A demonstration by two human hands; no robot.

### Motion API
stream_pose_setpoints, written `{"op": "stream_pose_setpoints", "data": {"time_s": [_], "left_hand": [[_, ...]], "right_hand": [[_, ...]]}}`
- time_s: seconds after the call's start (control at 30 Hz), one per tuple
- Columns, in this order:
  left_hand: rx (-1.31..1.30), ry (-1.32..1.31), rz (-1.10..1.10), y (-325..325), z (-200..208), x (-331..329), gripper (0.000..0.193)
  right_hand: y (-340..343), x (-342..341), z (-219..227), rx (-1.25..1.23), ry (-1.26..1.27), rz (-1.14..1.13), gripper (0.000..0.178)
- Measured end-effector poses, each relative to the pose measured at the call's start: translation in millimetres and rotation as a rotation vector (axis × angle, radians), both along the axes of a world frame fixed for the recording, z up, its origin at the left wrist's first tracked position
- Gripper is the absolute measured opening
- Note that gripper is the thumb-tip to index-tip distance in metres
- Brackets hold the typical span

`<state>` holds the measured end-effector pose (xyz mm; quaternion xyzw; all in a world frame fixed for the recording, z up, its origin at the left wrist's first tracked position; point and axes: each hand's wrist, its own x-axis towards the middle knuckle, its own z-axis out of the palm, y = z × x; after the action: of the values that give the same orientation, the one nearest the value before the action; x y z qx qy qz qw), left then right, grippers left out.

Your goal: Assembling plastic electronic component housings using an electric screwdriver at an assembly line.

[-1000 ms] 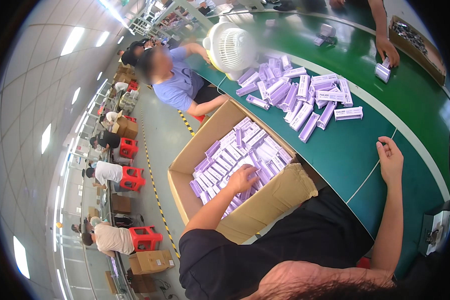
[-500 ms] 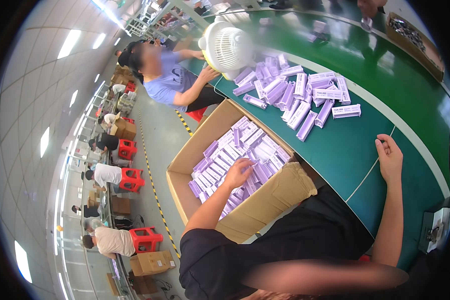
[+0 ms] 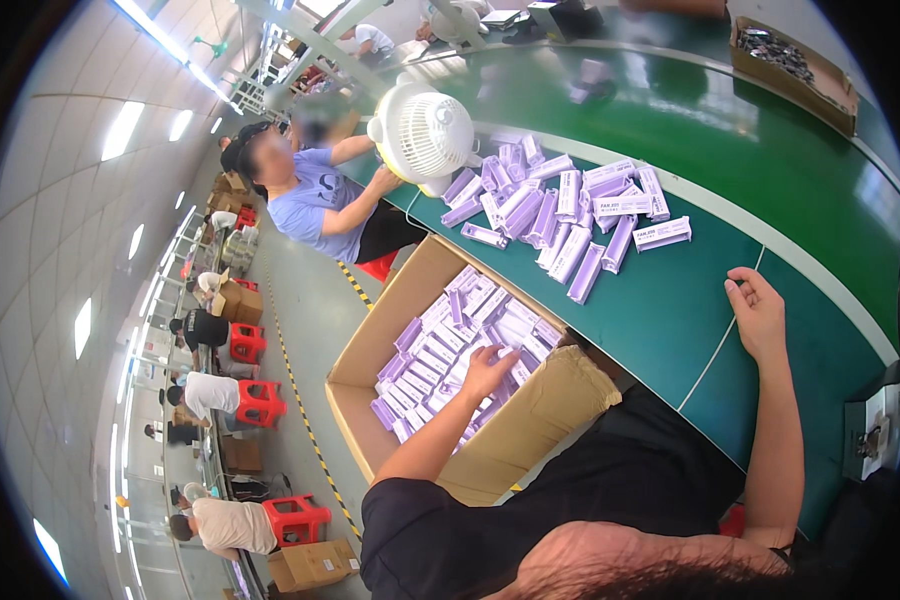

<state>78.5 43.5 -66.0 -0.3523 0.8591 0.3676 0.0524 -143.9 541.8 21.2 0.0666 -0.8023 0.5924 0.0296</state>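
Observation:
My left hand (image 3: 488, 371) reaches into a large open cardboard box (image 3: 370, 328) on my left. Its fingers are slightly apart and lie over the lilac plastic casings (image 3: 432, 362), long, narrow pieces with white printed faces packed inside. No casing is visibly lifted in it. My right hand (image 3: 760, 318) rests over the green table (image 3: 670, 320) on the right, loosely curled, with nothing visible in it. Farther off on the table lies a loose heap of similar casings (image 3: 568, 246), some showing a hollow side.
A white fan (image 3: 425, 135) stands beyond the heap, beside a co-worker in a blue shirt (image 3: 320, 205). Behind the table's pale edge runs a glossy green surface (image 3: 690, 110) with a shallow carton (image 3: 800, 75) of small parts. A metal device (image 3: 875, 432) sits at far right.
The view has shifted, so the table, box and heap appear moved. My left hand stays among the boxed casings. My right hand keeps its place over the table.

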Motion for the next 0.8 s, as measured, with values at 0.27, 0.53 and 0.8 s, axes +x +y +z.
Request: {"op": "stream_pose_setpoints", "data": {"time_s": [0.27, 0.53, 0.8], "left_hand": [[-0.103, -0.181, -0.076, 1.4, -6.7, -19.8, 0.077], [-0.266, -0.38, -0.213, 16.5, 13.2, -18.0, 0.093], [-0.338, -0.321, -0.188, 18.6, 11.1, -17.0, 0.087]], "right_hand": [[1.1, -1.7, 3.0, 0.004, 0.03, -0.003, 0.016], [-0.2, 2.4, 8.7, -0.002, 0.041, 0.003, 0.016], [2.1, 2.1, 10.4, 0.047, 0.051, -0.002, 0.017]]}}
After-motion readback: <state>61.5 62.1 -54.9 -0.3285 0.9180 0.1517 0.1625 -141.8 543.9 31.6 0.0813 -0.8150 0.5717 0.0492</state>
